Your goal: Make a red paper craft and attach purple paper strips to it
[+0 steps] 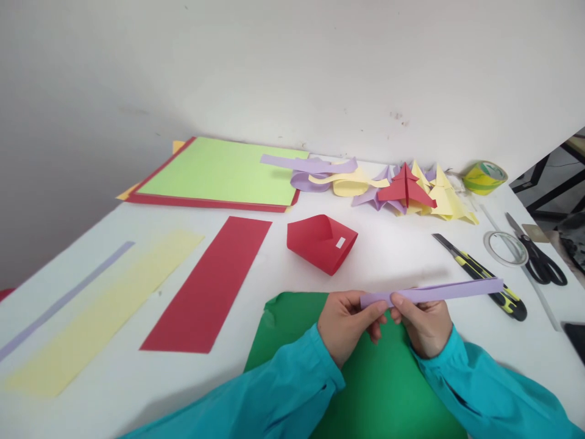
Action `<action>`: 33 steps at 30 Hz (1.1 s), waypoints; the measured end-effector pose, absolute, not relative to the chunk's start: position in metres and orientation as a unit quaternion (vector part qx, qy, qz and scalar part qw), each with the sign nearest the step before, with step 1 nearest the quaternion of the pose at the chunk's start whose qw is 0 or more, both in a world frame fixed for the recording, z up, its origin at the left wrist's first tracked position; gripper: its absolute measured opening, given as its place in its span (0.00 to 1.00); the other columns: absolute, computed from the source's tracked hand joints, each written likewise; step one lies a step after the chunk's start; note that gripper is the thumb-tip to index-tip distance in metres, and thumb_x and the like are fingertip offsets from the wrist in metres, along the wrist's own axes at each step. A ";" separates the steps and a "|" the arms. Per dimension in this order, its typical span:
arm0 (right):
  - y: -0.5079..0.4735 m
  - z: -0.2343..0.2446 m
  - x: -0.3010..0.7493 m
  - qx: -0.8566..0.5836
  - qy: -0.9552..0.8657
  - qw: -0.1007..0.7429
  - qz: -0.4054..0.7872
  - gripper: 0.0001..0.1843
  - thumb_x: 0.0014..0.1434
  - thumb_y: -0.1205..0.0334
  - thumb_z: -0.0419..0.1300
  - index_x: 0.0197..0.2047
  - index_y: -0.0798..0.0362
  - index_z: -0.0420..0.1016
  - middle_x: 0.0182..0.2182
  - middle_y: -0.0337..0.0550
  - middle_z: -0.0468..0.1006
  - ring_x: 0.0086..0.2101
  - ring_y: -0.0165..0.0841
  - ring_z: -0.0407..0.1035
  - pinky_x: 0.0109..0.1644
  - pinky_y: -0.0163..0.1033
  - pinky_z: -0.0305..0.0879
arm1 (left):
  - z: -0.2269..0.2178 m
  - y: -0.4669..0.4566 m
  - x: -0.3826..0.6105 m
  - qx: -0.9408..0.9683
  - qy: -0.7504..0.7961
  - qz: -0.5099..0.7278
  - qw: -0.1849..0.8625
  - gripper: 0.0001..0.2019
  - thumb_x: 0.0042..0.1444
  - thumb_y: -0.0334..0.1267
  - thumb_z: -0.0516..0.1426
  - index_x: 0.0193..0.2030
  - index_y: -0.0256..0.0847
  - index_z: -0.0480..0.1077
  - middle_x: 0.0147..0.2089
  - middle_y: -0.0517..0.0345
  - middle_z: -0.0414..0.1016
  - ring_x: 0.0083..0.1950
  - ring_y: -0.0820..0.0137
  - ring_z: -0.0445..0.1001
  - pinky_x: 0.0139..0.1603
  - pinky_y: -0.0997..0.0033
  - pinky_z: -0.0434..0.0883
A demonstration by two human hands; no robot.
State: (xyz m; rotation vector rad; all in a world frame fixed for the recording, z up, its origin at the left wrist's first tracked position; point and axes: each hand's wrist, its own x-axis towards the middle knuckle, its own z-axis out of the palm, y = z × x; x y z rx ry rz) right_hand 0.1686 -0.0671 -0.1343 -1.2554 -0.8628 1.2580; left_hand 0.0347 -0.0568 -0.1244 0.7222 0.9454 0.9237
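Both hands pinch a narrow purple paper strip [461, 289], folded lengthwise or doubled, above a green sheet [375, 378]. My left hand [345, 323] grips its left end between thumb and fingers. Close beside it, my right hand [425, 323] is closed on the strip, whose long free end points right. Just beyond the hands rests a folded red paper piece [320, 244] with a small white patch on its side. The fingers behind the strip are partly hidden.
Left lie a red strip [210, 283], a yellow strip [109, 311] and a thin purple strip [68, 299]. Behind are stacked coloured sheets [219, 171] and folded paper planes [406, 188]. A utility knife [479, 274], tape rolls [485, 177] and scissors [539, 256] sit right.
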 end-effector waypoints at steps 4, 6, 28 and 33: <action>-0.067 -0.134 0.169 -0.536 -0.371 0.548 0.524 0.14 0.43 0.54 0.69 0.16 0.54 0.75 0.13 0.38 0.74 0.16 0.28 0.65 0.21 0.35 0.62 | -0.123 -0.056 0.035 0.315 0.439 0.422 0.728 0.15 0.39 0.45 0.65 0.17 0.34 0.71 0.15 0.59 0.69 0.14 0.77 0.63 0.14 0.76 0.62; -0.067 -0.134 0.169 -0.537 -0.375 0.546 0.523 0.14 0.43 0.54 0.69 0.16 0.54 0.75 0.13 0.39 0.74 0.16 0.28 0.65 0.21 0.35 0.62 | -0.123 -0.057 0.036 0.314 0.441 0.418 0.730 0.16 0.38 0.45 0.65 0.16 0.34 0.71 0.15 0.59 0.69 0.14 0.77 0.63 0.14 0.76 0.62; -0.069 -0.132 0.168 -0.519 -0.421 0.521 0.532 0.13 0.45 0.57 0.67 0.17 0.54 0.74 0.14 0.38 0.73 0.17 0.28 0.65 0.20 0.34 0.63 | -0.120 -0.059 0.038 0.311 0.464 0.444 0.700 0.15 0.38 0.43 0.65 0.15 0.33 0.70 0.14 0.61 0.67 0.13 0.79 0.61 0.13 0.78 0.59; -0.070 -0.132 0.167 -0.523 -0.412 0.527 0.528 0.14 0.45 0.56 0.67 0.17 0.54 0.73 0.13 0.37 0.71 0.16 0.28 0.64 0.19 0.33 0.62 | -0.120 -0.057 0.038 0.267 0.476 0.456 0.703 0.16 0.33 0.42 0.68 0.15 0.35 0.67 0.12 0.64 0.65 0.12 0.80 0.59 0.12 0.80 0.56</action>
